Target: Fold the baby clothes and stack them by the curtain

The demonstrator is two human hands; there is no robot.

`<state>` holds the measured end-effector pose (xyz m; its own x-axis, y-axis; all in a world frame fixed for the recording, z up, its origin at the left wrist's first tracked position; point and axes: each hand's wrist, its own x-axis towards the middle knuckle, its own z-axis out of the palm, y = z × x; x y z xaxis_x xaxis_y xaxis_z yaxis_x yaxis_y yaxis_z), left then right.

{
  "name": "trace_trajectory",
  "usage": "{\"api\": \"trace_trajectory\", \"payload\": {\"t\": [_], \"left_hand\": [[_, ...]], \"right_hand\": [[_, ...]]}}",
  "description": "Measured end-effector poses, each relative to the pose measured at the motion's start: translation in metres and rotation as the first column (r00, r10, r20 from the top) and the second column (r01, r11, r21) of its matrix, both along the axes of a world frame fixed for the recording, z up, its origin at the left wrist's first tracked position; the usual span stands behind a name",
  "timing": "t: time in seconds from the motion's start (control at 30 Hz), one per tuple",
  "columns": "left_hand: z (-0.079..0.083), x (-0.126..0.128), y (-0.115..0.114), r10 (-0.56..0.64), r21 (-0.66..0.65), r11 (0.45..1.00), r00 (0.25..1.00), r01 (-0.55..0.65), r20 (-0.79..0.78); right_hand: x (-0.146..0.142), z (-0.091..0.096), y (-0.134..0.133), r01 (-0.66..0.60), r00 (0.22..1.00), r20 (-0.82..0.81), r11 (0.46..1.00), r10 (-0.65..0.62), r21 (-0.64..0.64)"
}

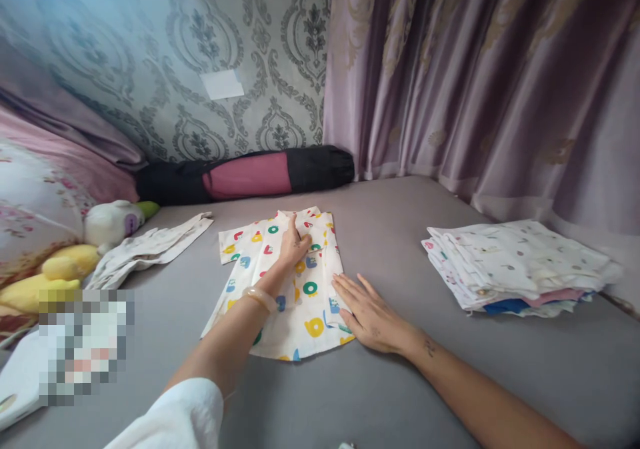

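A small cream garment [305, 315] printed with coloured letters and rings lies flat on the grey bed sheet [390, 235], partly folded. My left hand [294, 243] presses down on its upper part, fingers stretched flat, a pale bangle on the wrist. My right hand [367, 312] lies flat and open on the garment's right edge, fingers spread and pointing left. Neither hand grips anything.
A stack of folded baby clothes [515, 265] sits at the right. A crumpled pale garment [150, 249] lies at the left, beside plush toys [65, 262] and a floral pillow [30, 209]. A black-and-pink roll bag [245, 175] rests against the patterned wall. Mauve curtains [490, 82] hang behind.
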<state>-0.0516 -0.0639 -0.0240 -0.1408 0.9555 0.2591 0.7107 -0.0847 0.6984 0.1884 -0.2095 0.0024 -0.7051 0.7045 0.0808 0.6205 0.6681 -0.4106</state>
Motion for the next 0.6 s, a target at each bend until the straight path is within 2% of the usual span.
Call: {"api": "trace_trajectory", "payload": {"t": [0.13, 0.3, 0.47, 0.6], "left_hand": [[-0.011, 0.001, 0.000, -0.016, 0.084, 0.996, 0.990, 0.028, -0.142], [-0.012, 0.005, -0.004, 0.017, 0.125, 0.992, 0.981, 0.007, -0.193], [-0.009, 0.007, -0.007, 0.020, 0.146, 0.989, 0.974, 0.014, -0.224], [-0.009, 0.005, -0.006, -0.001, 0.133, 0.991, 0.982, 0.027, -0.189]], "right_hand": [[0.000, 0.002, 0.003, -0.016, 0.998, 0.065, 1.000, 0.017, -0.027], [-0.007, 0.004, 0.019, 0.013, 0.993, 0.115, 1.000, -0.012, -0.009], [-0.032, 0.000, 0.057, 0.117, 0.987, 0.102, 0.988, -0.127, 0.101], [-0.057, -0.003, 0.093, 0.237, 0.957, 0.141, 0.965, -0.252, 0.114]]}}
